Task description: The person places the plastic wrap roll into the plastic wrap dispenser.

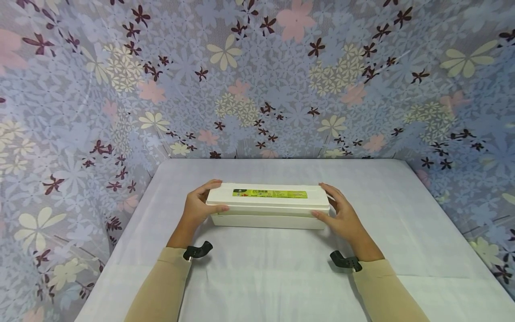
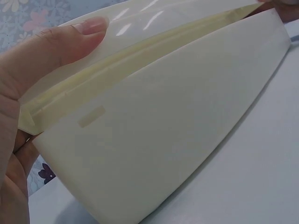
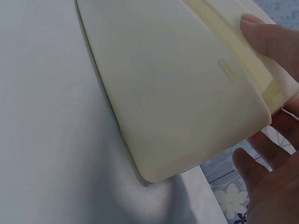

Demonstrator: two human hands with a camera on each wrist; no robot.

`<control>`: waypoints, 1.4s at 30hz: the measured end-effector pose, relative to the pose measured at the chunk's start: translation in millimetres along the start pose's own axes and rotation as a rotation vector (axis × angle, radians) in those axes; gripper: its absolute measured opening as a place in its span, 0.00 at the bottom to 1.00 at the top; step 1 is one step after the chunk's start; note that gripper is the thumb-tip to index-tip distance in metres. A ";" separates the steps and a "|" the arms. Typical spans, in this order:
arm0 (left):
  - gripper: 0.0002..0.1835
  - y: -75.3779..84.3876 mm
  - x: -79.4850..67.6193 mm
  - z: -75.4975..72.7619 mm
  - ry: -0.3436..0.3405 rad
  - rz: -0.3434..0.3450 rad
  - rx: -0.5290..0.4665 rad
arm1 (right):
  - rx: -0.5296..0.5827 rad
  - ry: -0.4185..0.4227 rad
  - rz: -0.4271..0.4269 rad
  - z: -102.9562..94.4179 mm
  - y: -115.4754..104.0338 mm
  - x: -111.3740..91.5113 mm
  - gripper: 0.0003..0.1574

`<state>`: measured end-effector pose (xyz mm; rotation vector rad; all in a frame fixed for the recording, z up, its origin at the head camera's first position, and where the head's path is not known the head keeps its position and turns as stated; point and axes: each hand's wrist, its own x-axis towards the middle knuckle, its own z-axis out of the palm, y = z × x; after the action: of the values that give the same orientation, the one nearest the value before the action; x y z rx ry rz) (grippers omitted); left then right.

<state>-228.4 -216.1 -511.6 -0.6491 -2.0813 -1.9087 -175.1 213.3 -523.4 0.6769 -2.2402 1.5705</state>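
Observation:
A long white cling film box stands on the white-covered table, with a green and yellow label along its lid. Between the lid and the lower part runs a yellowish gap, plain in both wrist views. My left hand grips the left end of the lid, thumb on the front and fingers round behind. At the right end, my right hand holds the lid the same way, its thumb on the front face. Whatever lies inside the box is hidden.
White cloth covers the table. A flowered curtain hangs behind it and along both sides. Black wrist mounts sit at the cuffs of the beige sleeves.

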 end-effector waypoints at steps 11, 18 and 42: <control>0.41 -26.3 3.8 -4.5 -0.002 -0.014 0.008 | 0.021 0.003 0.010 -2.8 27.1 -0.3 0.55; 0.41 -28.1 2.5 -4.9 -0.004 -0.016 0.009 | 0.010 0.007 -0.010 -1.4 13.1 -0.7 0.54; 0.41 -28.3 0.0 -6.6 -0.020 -0.026 0.037 | 0.015 0.007 0.002 1.9 -10.2 -0.9 0.53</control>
<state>-242.7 -223.8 -535.7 -0.6378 -2.1424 -1.8799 -168.7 208.8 -516.5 0.6717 -2.2267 1.5903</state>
